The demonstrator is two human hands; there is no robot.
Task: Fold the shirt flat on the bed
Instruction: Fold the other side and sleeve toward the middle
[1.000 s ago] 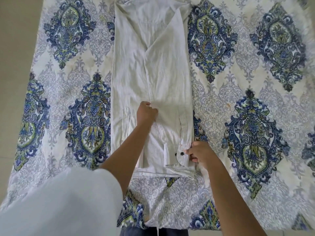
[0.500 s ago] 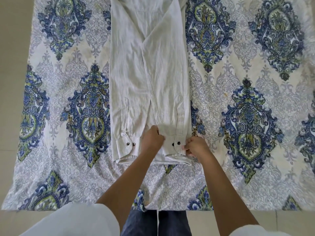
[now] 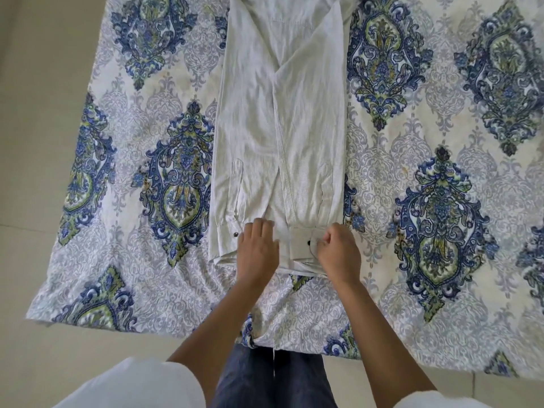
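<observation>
A pale cream shirt (image 3: 282, 119) lies lengthwise on the patterned bed sheet (image 3: 441, 201), folded into a long narrow strip with both sleeves laid down over its body. Its two buttoned cuffs sit near the hem closest to me. My left hand (image 3: 257, 248) rests flat on the shirt between the cuffs, fingers straight and spread. My right hand (image 3: 338, 251) has curled fingers that pinch the right cuff (image 3: 303, 245) beside its dark button. The shirt's collar end runs out of the top of the frame.
The blue, green and grey medallion sheet spreads wide on both sides of the shirt. Beige floor (image 3: 38, 142) shows at the left and along the bottom. My legs in blue jeans (image 3: 273, 378) stand against the bed's near edge.
My left hand slid down the shirt from its middle to the hem and flattened out between the cuffs. The right hand stayed pinching the right cuff. The view pulled back.
</observation>
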